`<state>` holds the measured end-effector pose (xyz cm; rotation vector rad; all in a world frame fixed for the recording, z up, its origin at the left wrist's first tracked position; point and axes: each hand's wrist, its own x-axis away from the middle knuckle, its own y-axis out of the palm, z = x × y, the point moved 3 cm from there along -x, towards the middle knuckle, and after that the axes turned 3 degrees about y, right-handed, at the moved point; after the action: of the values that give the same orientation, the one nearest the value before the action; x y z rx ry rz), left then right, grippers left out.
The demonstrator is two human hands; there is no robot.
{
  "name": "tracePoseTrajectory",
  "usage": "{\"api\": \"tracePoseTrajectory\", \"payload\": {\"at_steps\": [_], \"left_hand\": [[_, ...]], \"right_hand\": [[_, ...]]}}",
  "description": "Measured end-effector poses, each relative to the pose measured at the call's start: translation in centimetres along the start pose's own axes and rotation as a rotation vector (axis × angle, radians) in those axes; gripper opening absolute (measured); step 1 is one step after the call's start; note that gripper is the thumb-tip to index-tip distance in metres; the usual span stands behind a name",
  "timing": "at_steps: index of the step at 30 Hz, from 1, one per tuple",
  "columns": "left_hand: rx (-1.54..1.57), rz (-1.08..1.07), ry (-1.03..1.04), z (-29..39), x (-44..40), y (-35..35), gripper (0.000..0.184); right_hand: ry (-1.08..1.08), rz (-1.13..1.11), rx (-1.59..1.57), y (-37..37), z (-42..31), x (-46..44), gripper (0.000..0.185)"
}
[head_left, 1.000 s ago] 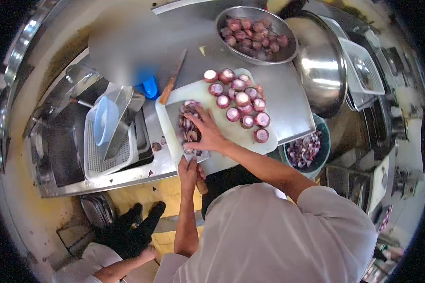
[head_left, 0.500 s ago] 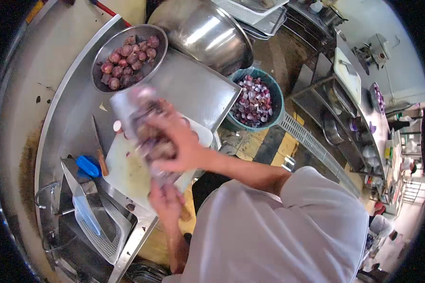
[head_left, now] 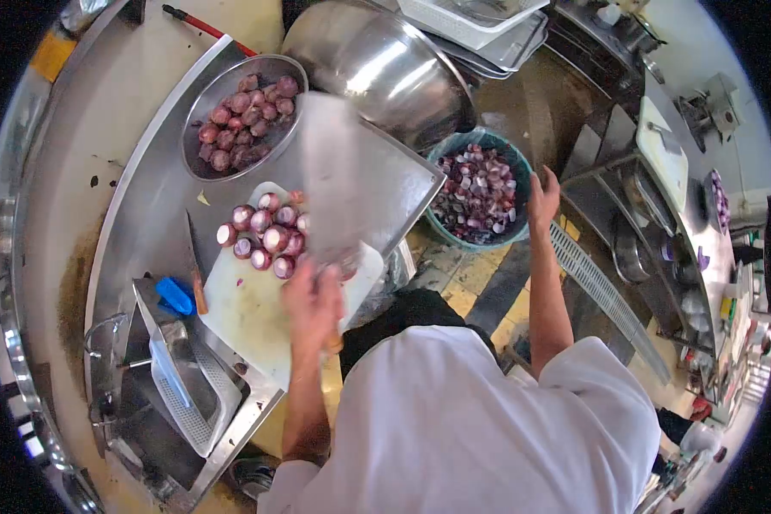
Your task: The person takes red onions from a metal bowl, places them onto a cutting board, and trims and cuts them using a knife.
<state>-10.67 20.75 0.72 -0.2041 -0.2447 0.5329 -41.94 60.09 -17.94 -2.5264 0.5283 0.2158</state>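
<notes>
My left hand [head_left: 313, 300] is closed around a cleaver [head_left: 330, 163], its broad blade blurred by motion and pointing away above the board. Under and beside it lies a white cutting board [head_left: 240, 313] with several trimmed red onions [head_left: 276, 237] grouped at its far end. My right hand [head_left: 543, 201] is at the right rim of a teal tub [head_left: 433, 224], fingers stretched and apart, nothing seen in them. Purple and white onion pieces [head_left: 475, 188] fill much of the tub.
A steel bowl of whole red onions [head_left: 188, 150] stands at the back left. Left of the board are a knife [head_left: 194, 261], a blue object [head_left: 175, 296] and a sink with a white perforated basket [head_left: 218, 420]. A large steel bowl [head_left: 377, 64] leans behind a metal tray [head_left: 394, 163].
My right hand has moved from over the board, where it held onion pieces against the blade, right to the tub. The cleaver swung upright, and the trimmed onions came into view.
</notes>
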Motion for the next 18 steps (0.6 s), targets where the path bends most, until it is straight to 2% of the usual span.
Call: {"api": "tracePoseTrajectory", "payload": {"at_steps": [3,4,6,8,9,10,11,14,15,16,18], "left_hand": [[-0.095,0.225,0.077,-2.2,3.2,-6.7,0.021],[-0.047,0.349,0.089,-1.4,4.4,-8.0,0.01],[0.014,0.507,0.004,-3.7,7.7,-11.5,0.01],[-0.153,0.563,-0.005,-4.0,10.3,-13.5,0.01],[-0.147,0.643,-0.094,-3.3,11.4,-13.2,0.015],[-0.32,0.622,-0.19,-4.2,12.8,-14.2,0.024],[-0.404,0.674,-0.181,-6.3,14.1,-14.7,0.03],[-0.706,0.73,-0.169,-8.2,15.8,-13.8,0.042],[-0.71,0.753,-0.243,-8.3,15.5,-13.1,0.045],[-0.744,0.735,-0.305,-8.0,15.4,-12.3,0.042],[-0.764,0.766,-0.305,-10.4,15.0,-11.5,0.041]], "right_hand": [[0.073,-0.079,0.123,-0.5,3.0,0.3,0.052],[0.109,-0.141,0.196,-0.2,4.1,0.6,0.055],[0.157,-0.212,0.102,1.4,7.2,1.8,0.053],[0.211,-0.298,-0.177,3.8,9.0,3.5,0.05],[0.183,-0.325,-0.158,4.9,9.6,3.9,0.05],[0.154,-0.349,-0.143,6.1,10.0,4.3,0.049],[0.15,-0.351,-0.091,7.2,10.1,4.5,0.047],[0.068,-0.311,-0.103,9.6,6.4,5.1,0.043],[-0.044,-0.304,-0.166,9.8,4.1,5.3,0.041],[-0.057,-0.35,-0.007,10.8,3.6,4.4,0.041],[-0.181,-0.37,-0.176,10.9,-2.7,5.3,0.045]]}}
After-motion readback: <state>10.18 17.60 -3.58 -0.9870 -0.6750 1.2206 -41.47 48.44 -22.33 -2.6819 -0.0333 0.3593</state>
